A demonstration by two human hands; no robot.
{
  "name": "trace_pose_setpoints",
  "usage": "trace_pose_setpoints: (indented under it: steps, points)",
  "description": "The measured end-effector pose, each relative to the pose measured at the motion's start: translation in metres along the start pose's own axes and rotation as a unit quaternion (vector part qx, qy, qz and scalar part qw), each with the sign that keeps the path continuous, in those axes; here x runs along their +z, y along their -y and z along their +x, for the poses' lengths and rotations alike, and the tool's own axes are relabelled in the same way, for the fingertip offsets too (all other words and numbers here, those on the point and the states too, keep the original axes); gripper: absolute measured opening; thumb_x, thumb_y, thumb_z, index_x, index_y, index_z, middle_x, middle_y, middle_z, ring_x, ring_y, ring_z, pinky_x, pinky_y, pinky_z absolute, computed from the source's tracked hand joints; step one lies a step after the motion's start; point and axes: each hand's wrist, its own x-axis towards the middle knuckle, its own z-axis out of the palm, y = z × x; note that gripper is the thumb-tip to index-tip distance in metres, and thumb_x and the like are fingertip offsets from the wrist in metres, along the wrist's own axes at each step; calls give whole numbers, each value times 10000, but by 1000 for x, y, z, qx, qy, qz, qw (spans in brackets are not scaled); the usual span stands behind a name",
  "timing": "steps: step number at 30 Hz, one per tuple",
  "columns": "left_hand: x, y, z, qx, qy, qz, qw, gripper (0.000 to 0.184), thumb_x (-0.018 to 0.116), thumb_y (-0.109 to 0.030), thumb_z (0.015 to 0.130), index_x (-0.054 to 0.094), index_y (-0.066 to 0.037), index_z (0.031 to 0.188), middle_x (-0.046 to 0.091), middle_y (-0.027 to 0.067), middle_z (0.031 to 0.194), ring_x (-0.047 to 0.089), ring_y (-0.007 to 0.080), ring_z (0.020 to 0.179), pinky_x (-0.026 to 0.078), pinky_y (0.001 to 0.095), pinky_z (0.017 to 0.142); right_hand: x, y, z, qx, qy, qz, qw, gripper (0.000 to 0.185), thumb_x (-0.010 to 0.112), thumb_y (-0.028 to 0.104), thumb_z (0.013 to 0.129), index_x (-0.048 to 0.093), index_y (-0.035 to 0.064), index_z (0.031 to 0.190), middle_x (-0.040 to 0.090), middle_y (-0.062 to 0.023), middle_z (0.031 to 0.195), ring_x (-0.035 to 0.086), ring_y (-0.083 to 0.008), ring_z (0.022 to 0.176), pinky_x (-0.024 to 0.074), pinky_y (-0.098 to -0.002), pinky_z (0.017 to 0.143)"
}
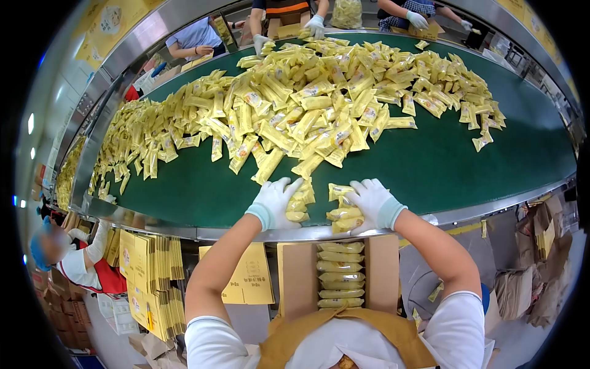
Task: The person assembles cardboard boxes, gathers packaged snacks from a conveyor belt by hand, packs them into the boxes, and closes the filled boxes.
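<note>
Both my hands wear white gloves at the near edge of the green conveyor belt. My left hand curls round the outer side of a short row of yellow snack packets. Facing it, my right hand grips a second row of yellow packets, fingers over their ends. A narrow gap separates the two rows. Just below, in front of my body, an open cardboard box holds a column of several packets lying flat. Beyond my hands spreads a large heap of similar packets.
A metal rim borders the belt. Flattened yellow cartons stand at lower left, near a person in a red apron. Across the belt, several people work, one with gloved hands at the heap. Brown paper bags lie at right.
</note>
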Motion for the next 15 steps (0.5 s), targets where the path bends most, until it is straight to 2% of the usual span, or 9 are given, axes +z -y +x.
trace_pose_setpoints:
  steps: [1,4,5,8,9,12,13,15]
  points:
    - [0,-5,-1,-14,13,3,1000,1106,796,-595,658,317,-161,1555,503,213,1357,506,379,1244,367,452,1079,0,0,-1,22,9,16,1000,844,826,623,608,610,55,1193,545,-243,1203,529,-389,1132,397,-460,1009]
    - [-3,-17,1,-31,33,10,999,1095,766,-600,687,302,-142,1566,523,227,1326,507,387,1237,374,452,1078,12,-5,-5,29,-125,-58,990,762,820,590,618,625,95,1163,564,-214,1105,552,-367,1052,411,-460,921]
    - [-4,-21,3,-33,36,13,999,1086,756,-601,695,307,-129,1564,528,235,1319,507,392,1236,379,452,1078,16,-5,-6,74,-118,-50,989,779,825,588,608,619,106,1185,560,-207,1087,546,-383,1061,391,-507,989]
    - [4,-30,13,-23,14,-14,1000,1080,754,-595,701,306,-128,1565,531,235,1305,516,394,1222,394,466,1057,9,1,-4,126,-47,58,989,788,829,584,601,616,113,1195,557,-211,1085,542,-403,1093,327,-569,1091]
    - [0,-35,18,-15,24,-13,1000,1080,750,-597,700,305,-131,1566,538,226,1284,524,390,1211,408,469,1040,9,2,-4,124,-12,47,991,888,806,618,624,571,124,1324,551,-240,1189,542,-420,1145,298,-589,1116]
    - [-4,-53,30,0,34,-13,999,1067,744,-596,705,312,-136,1566,542,221,1272,528,384,1201,413,462,1027,10,5,-18,55,-89,-82,991,994,780,665,646,500,124,1432,521,-262,1321,550,-408,1157,360,-540,1054]
    - [-5,-57,33,3,33,-7,999,1078,738,-618,708,305,-140,1571,543,218,1267,532,375,1195,414,460,1017,6,5,-21,62,-28,-108,992,1074,751,700,666,412,149,1523,452,-283,1441,535,-408,1198,385,-523,1018]
    - [-6,-62,37,11,35,1,999,1086,737,-634,706,304,-141,1572,544,217,1263,533,375,1192,412,461,1016,4,5,-26,73,-18,-92,993,1074,741,700,674,396,155,1533,418,-282,1483,545,-407,1194,401,-526,1001]
